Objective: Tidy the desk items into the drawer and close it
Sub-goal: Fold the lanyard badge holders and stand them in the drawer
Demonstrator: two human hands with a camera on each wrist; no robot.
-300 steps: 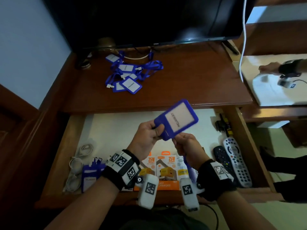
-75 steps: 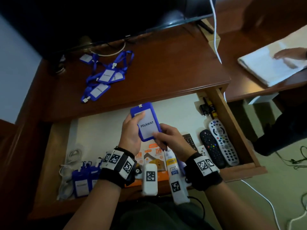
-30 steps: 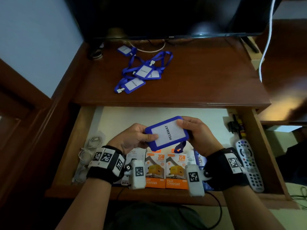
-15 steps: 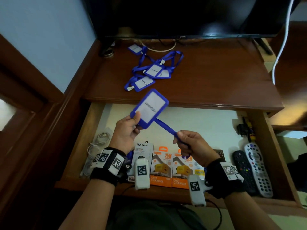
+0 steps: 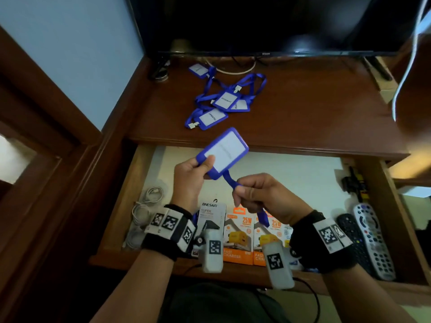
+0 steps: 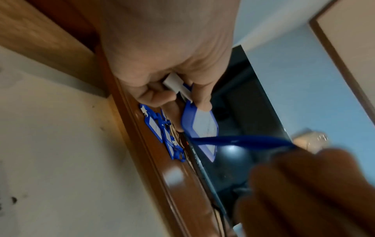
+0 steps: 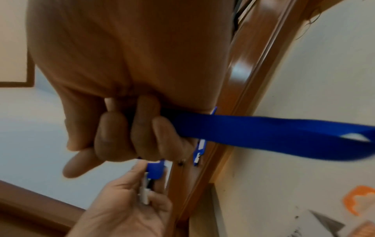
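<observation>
Above the open drawer (image 5: 275,173) my left hand (image 5: 191,176) pinches the lower corner of a blue badge holder (image 5: 224,152) with a white card, also visible in the left wrist view (image 6: 202,125). Its blue lanyard strap (image 5: 229,180) runs down to my right hand (image 5: 258,194), whose curled fingers (image 7: 121,134) grip the strap (image 7: 263,133); the loose end hangs below that hand. Several more blue badges with tangled lanyards (image 5: 221,101) lie on the desk top (image 5: 314,113) near the monitor.
The drawer holds white cables (image 5: 144,206) at the left, orange charger boxes (image 5: 238,241) at the front and two remotes (image 5: 370,238) at the right. A dark monitor (image 5: 268,24) stands behind the desk top. A white cable (image 5: 403,78) hangs at the right.
The right hand has slid up the strap toward the badge, so the stretch between both hands is shorter. The badge sits slightly lower and nearer the drawer's middle.
</observation>
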